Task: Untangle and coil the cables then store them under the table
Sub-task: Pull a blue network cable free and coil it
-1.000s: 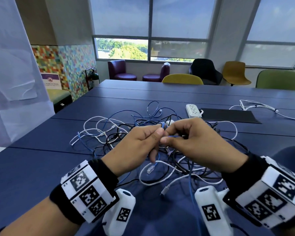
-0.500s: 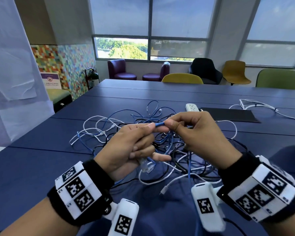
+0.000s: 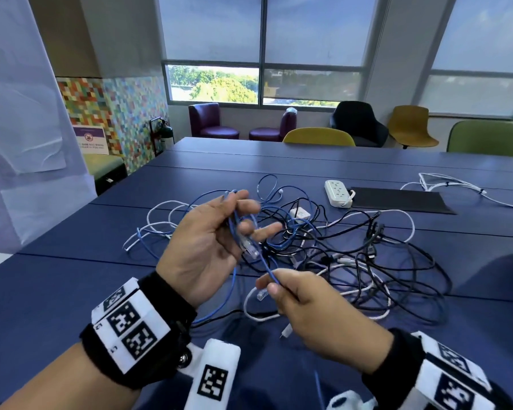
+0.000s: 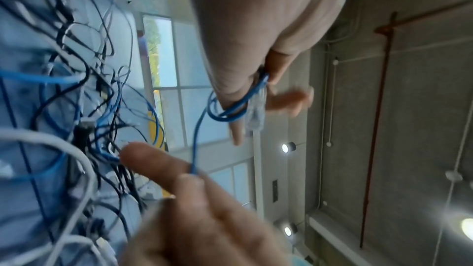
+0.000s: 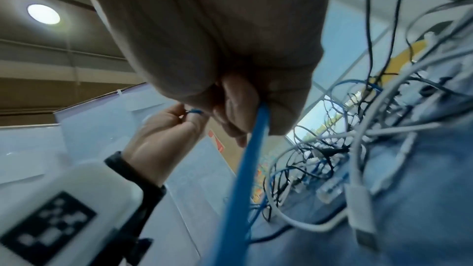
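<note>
Both hands have drawn apart since half a second ago, when they met fingertip to fingertip above the tangle; the right hand [image 3: 314,309] now sits lower and nearer the person, pinching a blue cable [image 3: 268,269] between thumb and forefinger, with the cable running on through its curled fingers; the left hand [image 3: 211,244] is raised with its palm turned up, a small loop of the same blue cable round its fingers, the clear plug [image 3: 251,247] at the cable's end hanging against the palm; the outer fingers are spread and blurred; in the left wrist view the loop [image 4: 230,108] hugs the fingers while a taut stretch runs down to the right hand's pinch; this reads as the start of coiling, one end held fast and slack fed across for the next turn; the rest of the blue cable trails back into the tangle of cables [image 3: 338,255], black, white and blue, lying on the blue table [image 3: 71,291] just beyond the hands; so the cable is probably not yet free, and pulling more through may snag on the black loops; a white power strip [image 3: 338,193] lies farther back beside a dark mat [image 3: 397,200]; nothing looks coiled or stored, so the task seems at an early stage.
</note>
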The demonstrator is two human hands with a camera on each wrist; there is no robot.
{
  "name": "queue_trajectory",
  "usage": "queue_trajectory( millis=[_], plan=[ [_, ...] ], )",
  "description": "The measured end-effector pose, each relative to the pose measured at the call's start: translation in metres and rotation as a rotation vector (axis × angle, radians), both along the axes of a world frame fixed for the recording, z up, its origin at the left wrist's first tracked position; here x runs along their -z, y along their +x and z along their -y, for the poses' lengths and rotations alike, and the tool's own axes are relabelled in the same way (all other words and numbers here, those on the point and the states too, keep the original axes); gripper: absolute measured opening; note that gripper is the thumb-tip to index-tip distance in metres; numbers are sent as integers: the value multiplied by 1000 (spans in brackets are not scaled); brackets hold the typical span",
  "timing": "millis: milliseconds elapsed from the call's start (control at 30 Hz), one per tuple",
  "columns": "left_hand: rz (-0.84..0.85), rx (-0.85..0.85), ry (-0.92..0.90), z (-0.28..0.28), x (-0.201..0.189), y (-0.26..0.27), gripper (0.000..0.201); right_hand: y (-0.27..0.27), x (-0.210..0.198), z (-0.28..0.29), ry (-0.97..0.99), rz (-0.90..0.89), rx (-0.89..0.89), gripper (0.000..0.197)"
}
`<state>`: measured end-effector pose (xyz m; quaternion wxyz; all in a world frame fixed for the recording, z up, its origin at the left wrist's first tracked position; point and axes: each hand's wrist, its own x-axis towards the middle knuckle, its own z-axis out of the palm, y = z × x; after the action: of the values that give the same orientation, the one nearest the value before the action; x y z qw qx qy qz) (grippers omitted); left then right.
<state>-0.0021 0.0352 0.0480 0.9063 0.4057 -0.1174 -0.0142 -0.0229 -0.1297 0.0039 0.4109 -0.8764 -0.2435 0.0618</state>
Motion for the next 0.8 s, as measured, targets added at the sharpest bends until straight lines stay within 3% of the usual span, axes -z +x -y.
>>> queue_trajectory(
  millis=[100, 267, 400, 533, 700, 800],
  plan=[
    [101, -60, 245, 2, 4, -2, 24, -7, -21, 0, -126, 92, -41, 26],
    [162, -84, 560, 6, 4, -3, 11, -8, -46, 5, -212, 84, -17, 25],
    [214, -94, 828, 2, 6, 4, 21, -4, -61, 12, -81, -68, 37, 20],
    [323, -80, 1072, 2, 7, 2, 22, 1, -67, 15, 7, -50, 60, 20],
    [390, -3, 1235, 4, 1, -8, 39, 12, -77, 21, 225, -38, 129, 15],
    [278, 114, 1167, -1, -1, -9, 33, 18, -83, 28, 311, -36, 155, 15]
  ],
)
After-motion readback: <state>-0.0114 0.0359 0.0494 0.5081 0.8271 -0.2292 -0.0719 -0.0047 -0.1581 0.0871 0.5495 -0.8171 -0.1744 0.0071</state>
